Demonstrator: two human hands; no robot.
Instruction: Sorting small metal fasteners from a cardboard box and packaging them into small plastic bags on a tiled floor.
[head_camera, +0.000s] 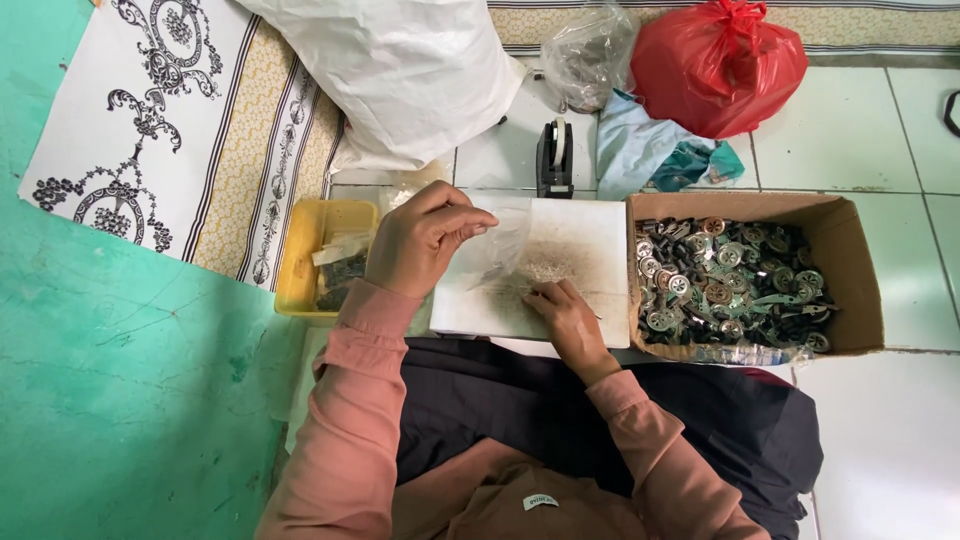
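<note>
Head view: a person sits on a tiled floor, looking down over their lap at a white board; everything below runs from the lap outward.
Right hand (567, 318): nearest the body, it lies low on the white board (580, 240), fingers curled together, fingertips pressing the lower edge of the clear plastic bag (497, 250). Whether a small part sits under the fingertips is too small to tell.
Left hand (420, 238): raised a little over the board's left edge, thumb and fingers pinched together on the bag's upper rim, holding it up.
Clear plastic bag: it hangs between the two hands over the left half of the board. Judged from its folds, it is thin, very light, limp and slippery. It is best taken at the rim with a pinch, since the body would collapse under a grip.
White board: a flat surface with a grey smudge of fine bits at its middle, just right of the bag.
Yellow tray (300, 262): just left of the board, holding dark scraps and a folded clear wrapper.
Cardboard box (855, 270): touching the board's right side, filled with small round metal parts (725, 280) and dark pieces. These look hard and probably heavy in bulk.
Tape dispenser (555, 158): black, just beyond the board.
Farther off: a white sack (410, 70), a crumpled clear bag (588, 50), a red plastic bag (720, 65) and a blue cloth (640, 145).
</note>
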